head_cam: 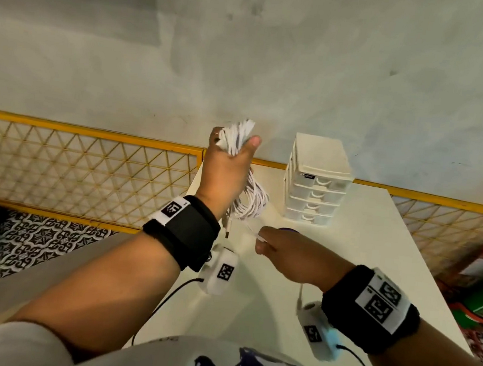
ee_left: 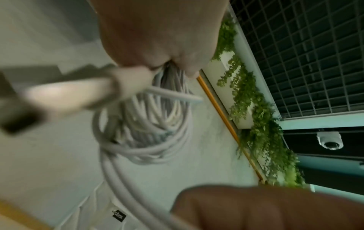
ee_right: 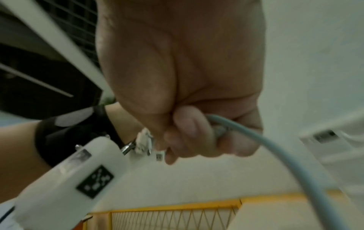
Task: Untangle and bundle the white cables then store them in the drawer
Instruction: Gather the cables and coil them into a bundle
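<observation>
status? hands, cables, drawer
Left hand grips coiled white cables, raised. Right hand pinches loose strand. Drawer unit shut, path clear.

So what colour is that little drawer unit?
Cream-white drawer unit, with a small black label; clearest in the head view.

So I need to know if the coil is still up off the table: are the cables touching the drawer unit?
Cannot tell. In the head view the cables hang from the left hand beside the drawer unit, but blur hides any gap.

White cables point(head_cam: 250, 201), cream drawer unit point(head_cam: 319, 167) w/ black label, off-white table point(head_cam: 361, 255), yellow lattice fence point(head_cam: 81, 160), black wristbands point(head_cam: 183, 230) w/ b&w tag patterns, b&w patterned floor tiles point(head_cam: 28, 241).
</observation>
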### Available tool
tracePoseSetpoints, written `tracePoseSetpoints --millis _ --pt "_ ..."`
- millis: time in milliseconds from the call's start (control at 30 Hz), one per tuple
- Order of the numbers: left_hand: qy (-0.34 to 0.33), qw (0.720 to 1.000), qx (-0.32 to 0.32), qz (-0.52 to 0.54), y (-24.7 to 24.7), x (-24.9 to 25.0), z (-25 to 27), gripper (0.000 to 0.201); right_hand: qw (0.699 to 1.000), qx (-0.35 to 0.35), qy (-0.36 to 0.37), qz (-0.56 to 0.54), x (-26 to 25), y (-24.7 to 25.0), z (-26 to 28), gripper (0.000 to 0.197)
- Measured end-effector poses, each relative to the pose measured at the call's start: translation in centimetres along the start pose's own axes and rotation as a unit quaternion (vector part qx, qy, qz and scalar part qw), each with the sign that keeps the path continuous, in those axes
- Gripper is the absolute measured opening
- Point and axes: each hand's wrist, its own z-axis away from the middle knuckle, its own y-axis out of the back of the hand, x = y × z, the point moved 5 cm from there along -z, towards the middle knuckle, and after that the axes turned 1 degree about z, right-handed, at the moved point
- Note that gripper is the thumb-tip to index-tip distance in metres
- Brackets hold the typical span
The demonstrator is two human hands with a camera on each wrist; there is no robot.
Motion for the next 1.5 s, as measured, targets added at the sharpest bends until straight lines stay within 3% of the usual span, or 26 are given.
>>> tracePoseSetpoints --millis 33,167,233,333,467,567,700,767,867,933,1000,1067,1133,1200,1300,1400,1500 --pt "-0.022 0.999 -0.011 -0.027 -0.2 0.2 0.2 0.028 0.996 0.018 0.016 0.081 -0.6 0.8 0.4 0.013" --pt "-0.048 0.992 -0.076 -0.093 -1.4 0.0 1.2 0.032 0.936 0.119 0.098 0.315 -3.4 3.9 1.3 0.027" --pt "-0.045 0.989 -0.105 -0.098 -2.0 -0.4 1.9 0.033 0.908 0.143 0.147 0.365 -4.8 4.9 1.3 0.022" --pt "-0.007 0.994 -0.089 -0.054 -1.9 -0.8 1.8 0.033 0.861 0.172 0.173 0.447 -5.5 5.6 1.0 0.003" --pt "0.052 0.995 -0.082 -0.009 -1.0 -1.5 1.4 0.02 0.826 0.224 0.218 0.469 -5.4 5.5 1.0 0.013" --pt "0.068 0.993 -0.092 -0.001 -1.2 -2.1 2.0 0.024 0.853 0.255 0.199 0.409 -5.7 6.0 0.8 0.033" --pt "0.131 0.988 -0.077 0.022 -1.5 -4.0 2.7 0.033 0.926 0.237 0.037 0.292 -4.8 7.1 0.4 0.082" --pt "0.153 0.985 -0.061 0.049 -1.3 -4.9 2.6 0.036 0.921 0.236 -0.031 0.308 -4.0 7.2 0.4 0.093" --pt "0.18 0.981 -0.049 0.049 -1.2 -5.8 2.6 0.045 0.874 0.266 -0.068 0.4 -3.9 7.7 0.4 0.103" --pt "0.196 0.979 -0.046 0.03 -1.3 -6.3 2.9 0.07 0.851 0.26 -0.037 0.454 -4.9 7.8 0.5 0.097" --pt "0.208 0.976 -0.063 0.02 -1.6 -6.4 3.5 0.089 0.845 0.189 -0.013 0.499 -5.9 7.8 0.3 0.076" --pt "0.216 0.973 -0.08 0.001 -2.1 -6.4 3.9 0.087 0.863 0.104 -0.008 0.495 -6.3 7.5 -0.2 0.059" --pt "0.228 0.971 -0.076 -0.012 -2.3 -6.3 4.1 0.082 0.896 0.056 -0.025 0.439 -6.3 7.5 -0.7 0.055" --pt "0.234 0.971 -0.055 -0.015 -2.1 -6.4 4.0 0.099 0.918 0.069 -0.02 0.391 -6.1 7.0 -1.1 0.043" --pt "0.253 0.967 -0.003 0.039 -1.7 -7.6 3.8 0.133 0.923 0.136 0.013 0.36 -6.4 5.8 -0.9 0.029" --pt "0.262 0.96 0.039 0.087 -0.7 -8.5 3.7 0.118 0.938 0.17 0.031 0.299 -6.0 4.2 -0.9 0.035" --pt "0.296 0.945 0.054 0.131 0.0 -10.1 3.3 0.128 0.964 0.173 0.042 0.196 -5.5 3.3 -1.0 0.051"
